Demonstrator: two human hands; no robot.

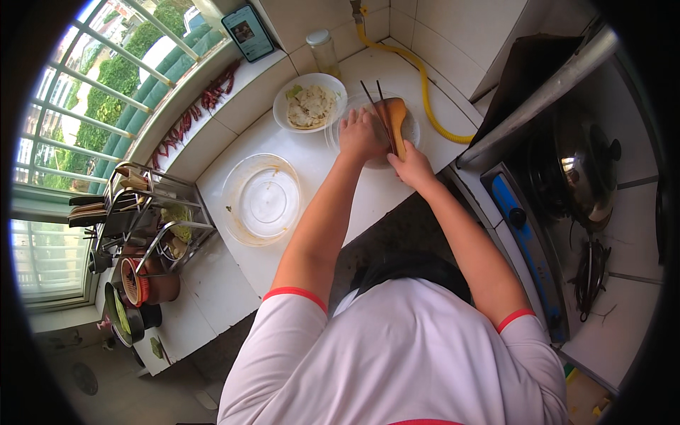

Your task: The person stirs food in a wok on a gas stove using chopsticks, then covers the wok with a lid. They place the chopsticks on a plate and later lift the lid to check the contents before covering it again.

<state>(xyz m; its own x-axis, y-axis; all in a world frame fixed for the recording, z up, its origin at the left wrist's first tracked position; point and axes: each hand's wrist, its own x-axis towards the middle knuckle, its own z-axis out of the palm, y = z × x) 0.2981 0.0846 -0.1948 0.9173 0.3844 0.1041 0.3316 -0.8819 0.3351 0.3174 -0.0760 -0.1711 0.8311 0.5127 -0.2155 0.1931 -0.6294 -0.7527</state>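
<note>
My right hand (413, 166) grips the handle of a wooden spatula (397, 118), whose broad blade points away from me. Two dark chopsticks (381, 103) lie alongside it; whether my fingers also hold them is hard to see. Beneath both is a round transparent bowl (416, 130), largely hidden by my hands. My left hand (361, 134) is spread at the bowl's left side, fingers pointing away, its palm hidden. Just beyond it, a white bowl (279, 112) holds pale, flat pieces of food (312, 108).
A transparent plastic tub (266, 201) with food smears stands left of my forearm. Behind are a lidded glass jar (324, 53), a yellow hose (425, 79), dried red chillies (186, 119) and a propped phone (248, 33). A knife rack (154, 207) stands left, a gas stove (523, 234) right.
</note>
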